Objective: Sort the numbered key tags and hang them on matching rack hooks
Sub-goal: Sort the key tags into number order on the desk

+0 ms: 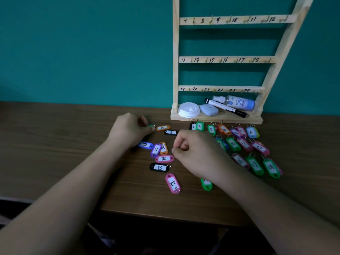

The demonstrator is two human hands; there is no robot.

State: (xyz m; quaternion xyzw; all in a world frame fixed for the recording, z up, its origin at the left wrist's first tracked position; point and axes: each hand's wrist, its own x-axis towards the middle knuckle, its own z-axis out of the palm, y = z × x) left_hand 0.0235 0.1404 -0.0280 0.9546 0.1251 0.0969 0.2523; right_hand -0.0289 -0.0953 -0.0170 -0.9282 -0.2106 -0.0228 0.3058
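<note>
Green tag (150, 126) at 9 o'clock of orange tag (163, 128): I see left hand (131, 130) fingers pinching it, right hand (193, 153) fingers curled, contents unclear.

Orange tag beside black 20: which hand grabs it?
Left. The left hand sits right at the ring end of the orange tag; the right hand is curled farther off, beyond the black tag.

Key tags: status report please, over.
Left hand pinching green tag. Right hand curled, hold unclear, hiding some laid-out tags. Rack: visible hooks bare.
</note>
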